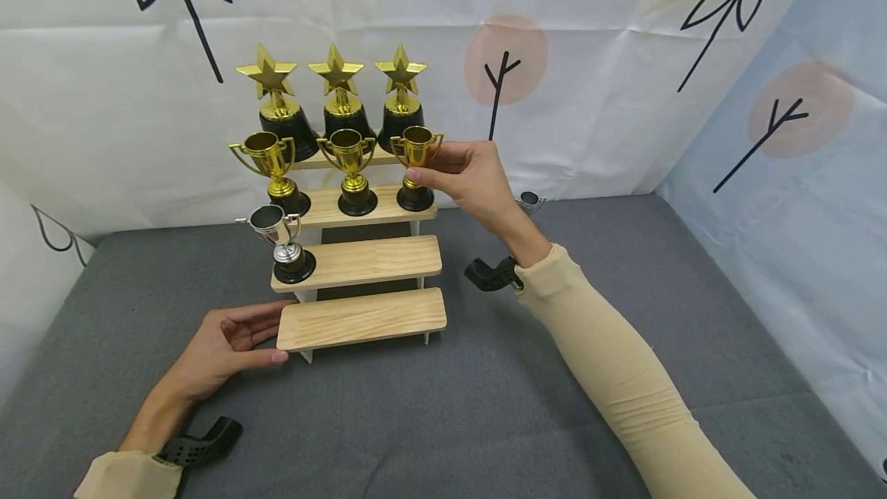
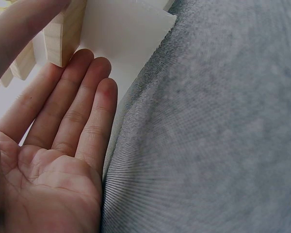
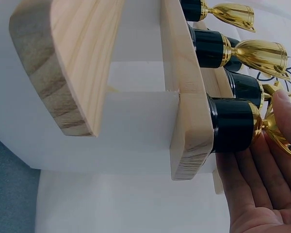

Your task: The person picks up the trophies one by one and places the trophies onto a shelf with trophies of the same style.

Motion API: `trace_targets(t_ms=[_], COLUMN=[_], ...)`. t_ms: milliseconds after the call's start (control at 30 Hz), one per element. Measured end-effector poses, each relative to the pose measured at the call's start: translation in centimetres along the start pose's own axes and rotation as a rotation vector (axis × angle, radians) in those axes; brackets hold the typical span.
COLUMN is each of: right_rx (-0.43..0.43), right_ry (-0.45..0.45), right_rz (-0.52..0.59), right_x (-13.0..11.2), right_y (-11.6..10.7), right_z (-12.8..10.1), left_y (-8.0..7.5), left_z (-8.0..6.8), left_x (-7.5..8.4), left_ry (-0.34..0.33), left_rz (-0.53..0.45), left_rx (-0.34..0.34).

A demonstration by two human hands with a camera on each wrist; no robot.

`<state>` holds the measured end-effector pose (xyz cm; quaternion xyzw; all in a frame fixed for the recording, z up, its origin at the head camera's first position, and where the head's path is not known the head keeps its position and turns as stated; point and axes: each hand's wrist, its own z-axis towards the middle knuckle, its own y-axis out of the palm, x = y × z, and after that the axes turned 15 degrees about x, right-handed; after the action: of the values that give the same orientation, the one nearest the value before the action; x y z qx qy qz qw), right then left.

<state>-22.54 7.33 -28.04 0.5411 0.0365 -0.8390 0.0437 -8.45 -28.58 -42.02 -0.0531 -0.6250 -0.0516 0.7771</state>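
Grey felt covers the counter (image 1: 624, 314), with a white cloth backdrop (image 1: 589, 60) printed with black leaf doodles and pink dots behind it. Sitting in the middle is a wooden stepped stand (image 1: 360, 318), four tiers, its long boards running left to right.

Top tier has three gold star trophies (image 1: 337, 95) on black bases. One tier below are three gold cups: the right hand (image 1: 471, 175) is pinching the rightmost gold cup (image 1: 416, 164) around its stem, thumb and fingers curled on it. That cup stands upright, long axis vertical, mouth up, black base flat on the right end of the board. The right wrist view shows the base sitting right at the board's end, fingers alongside it.

The silver cup (image 1: 280, 241) is alone on the left end of the next tier down, also upright.

The left hand (image 1: 222, 345) lies palm-up-ish on the felt, fingers straight and relaxed, holding nothing, fingertips touching the left end of the lowest board.
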Motion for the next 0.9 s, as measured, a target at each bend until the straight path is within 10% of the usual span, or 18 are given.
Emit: trace_targets(t_ms=[900], right_rx=[0.008], right_ry=[0.025], right_rz=[0.019], right_x=[0.44], right_y=[-0.72], right_z=[-0.59], left_y=[0.2], left_z=[-0.12], left_x=[0.13], left_ry=[0.018], left_rz=[-0.023], left_rx=[-0.013])
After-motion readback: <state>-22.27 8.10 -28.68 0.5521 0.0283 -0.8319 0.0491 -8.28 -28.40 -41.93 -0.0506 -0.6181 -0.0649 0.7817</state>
